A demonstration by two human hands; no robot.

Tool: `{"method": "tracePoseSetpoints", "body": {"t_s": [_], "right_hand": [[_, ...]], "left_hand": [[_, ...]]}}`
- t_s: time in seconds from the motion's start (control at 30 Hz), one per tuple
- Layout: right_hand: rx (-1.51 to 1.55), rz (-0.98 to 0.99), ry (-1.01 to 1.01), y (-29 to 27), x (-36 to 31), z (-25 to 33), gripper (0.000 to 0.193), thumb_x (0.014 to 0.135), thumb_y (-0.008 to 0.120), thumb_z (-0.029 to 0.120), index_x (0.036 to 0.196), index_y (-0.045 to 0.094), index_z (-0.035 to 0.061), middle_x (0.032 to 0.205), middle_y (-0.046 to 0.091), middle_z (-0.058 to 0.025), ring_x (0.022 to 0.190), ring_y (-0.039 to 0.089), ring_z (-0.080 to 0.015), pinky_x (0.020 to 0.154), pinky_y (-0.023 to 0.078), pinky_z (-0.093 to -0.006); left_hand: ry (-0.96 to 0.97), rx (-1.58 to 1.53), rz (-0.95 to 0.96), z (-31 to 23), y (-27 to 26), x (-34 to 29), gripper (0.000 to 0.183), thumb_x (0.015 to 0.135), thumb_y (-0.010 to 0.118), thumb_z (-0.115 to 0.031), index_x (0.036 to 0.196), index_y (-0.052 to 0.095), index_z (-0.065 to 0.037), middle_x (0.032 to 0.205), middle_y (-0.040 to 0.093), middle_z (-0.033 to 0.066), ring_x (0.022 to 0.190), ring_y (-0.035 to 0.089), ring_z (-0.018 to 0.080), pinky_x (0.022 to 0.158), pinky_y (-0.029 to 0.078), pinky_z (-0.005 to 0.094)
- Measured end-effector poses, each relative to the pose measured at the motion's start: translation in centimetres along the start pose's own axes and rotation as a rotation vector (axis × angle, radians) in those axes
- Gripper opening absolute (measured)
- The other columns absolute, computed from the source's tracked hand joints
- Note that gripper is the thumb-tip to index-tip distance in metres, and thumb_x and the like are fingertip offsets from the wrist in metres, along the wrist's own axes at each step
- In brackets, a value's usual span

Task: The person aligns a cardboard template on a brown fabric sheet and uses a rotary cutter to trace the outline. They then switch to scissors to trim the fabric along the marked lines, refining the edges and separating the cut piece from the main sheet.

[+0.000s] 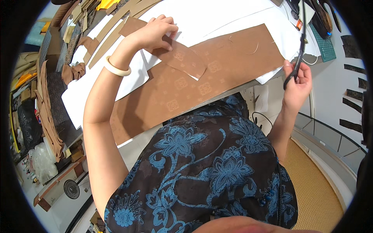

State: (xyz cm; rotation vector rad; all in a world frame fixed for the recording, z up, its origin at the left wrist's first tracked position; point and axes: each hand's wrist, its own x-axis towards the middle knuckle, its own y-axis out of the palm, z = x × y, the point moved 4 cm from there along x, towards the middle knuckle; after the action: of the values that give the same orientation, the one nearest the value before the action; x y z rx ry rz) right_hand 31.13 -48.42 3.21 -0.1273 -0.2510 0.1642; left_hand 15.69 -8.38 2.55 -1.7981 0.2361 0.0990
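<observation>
My left hand (158, 34) reaches over the table with curled fingers, gripping a narrow brown fabric piece (180, 60). The near end of that piece lies over a larger brown fabric panel (229, 58) with a faint medallion pattern. A few loose threads rest on the panel's right part. To the right of the panel, my right hand (298, 83) is closed around the handles of black scissors (301, 50). Their blades point away from me, up toward the table's far side. My left palm and some fingertips are hidden from view.
White paper (186, 23) lies under the fabric. Long brown strips (110, 40) and crumpled brown cloth (72, 73) are at the left. A green cutting mat (323, 44) and a white cable sit at the right. The panel's near edge overhangs close to my lap.
</observation>
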Motion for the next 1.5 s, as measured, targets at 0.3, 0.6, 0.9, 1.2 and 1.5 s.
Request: {"method": "tracePoseSetpoints", "body": {"t_s": [0.3, 0.6, 0.9, 1.2, 1.5], "right_hand": [[0.171, 0.115, -0.005, 3.7, 0.2, 3.0, 0.037, 0.09, 0.083, 0.005, 0.119, 0.06, -0.0045, 0.09, 0.067, -0.0001, 0.078, 0.059, -0.0026, 0.069, 0.044, -0.0159], [0.705, 0.481, 0.248, 11.1, 0.6, 3.9, 0.037, 0.091, 0.083, 0.01, 0.116, 0.057, 0.0003, 0.1, 0.069, -0.0046, 0.081, 0.061, -0.0052, 0.075, 0.049, -0.0188], [0.382, 0.511, 0.22, 14.6, -1.9, 2.6, 0.029, 0.095, 0.079, 0.007, 0.11, 0.055, 0.0029, 0.098, 0.071, -0.007, 0.086, 0.066, -0.0103, 0.078, 0.05, -0.0229], [0.495, 0.448, 0.308, 11.7, -2.5, -0.2, 0.019, 0.099, 0.072, 0.007, 0.111, 0.058, 0.0044, 0.085, 0.062, 0.0031, 0.067, 0.05, 0.0001, 0.056, 0.035, -0.0169], [0.488, 0.395, 0.453, 6.8, -4.1, -2.6, 0.02, 0.098, 0.074, 0.011, 0.109, 0.059, 0.0041, 0.076, 0.056, 0.0059, 0.056, 0.043, -0.0004, 0.049, 0.029, -0.0187]], "left_hand": [[0.026, -0.796, -0.444, 1.2, -14.7, -1.6, 0.016, 0.105, 0.064, -0.009, 0.119, 0.067, -0.001, 0.109, 0.073, 0.0009, 0.1, 0.066, 0.0055, 0.091, 0.053, 0.0238], [-0.167, -1.747, -0.809, -1.3, -12.5, -3.2, 0.016, 0.108, 0.063, -0.025, 0.105, 0.068, -0.01, 0.088, 0.074, -0.0034, 0.068, 0.063, 0.0033, 0.06, 0.046, 0.0217], [-0.25, -1.848, -0.959, 0.1, -7.8, -4.9, 0.019, 0.107, 0.066, -0.021, 0.121, 0.066, -0.008, 0.111, 0.075, -0.0005, 0.096, 0.07, 0.0081, 0.083, 0.055, 0.0249], [0.137, -0.386, -1.427, -4.8, -12.1, -6.3, 0.033, 0.09, 0.066, 0.008, 0.119, 0.078, -0.004, 0.127, 0.075, 0.0094, 0.109, 0.066, 0.0216, 0.1, 0.05, 0.0337], [-0.172, -0.041, -0.574, -8.5, 4.5, -3.4, 0.044, 0.085, 0.068, 0.006, 0.122, 0.078, -0.014, 0.155, 0.05, 0.0218, 0.141, 0.044, 0.0438, 0.125, 0.028, 0.0612]]}}
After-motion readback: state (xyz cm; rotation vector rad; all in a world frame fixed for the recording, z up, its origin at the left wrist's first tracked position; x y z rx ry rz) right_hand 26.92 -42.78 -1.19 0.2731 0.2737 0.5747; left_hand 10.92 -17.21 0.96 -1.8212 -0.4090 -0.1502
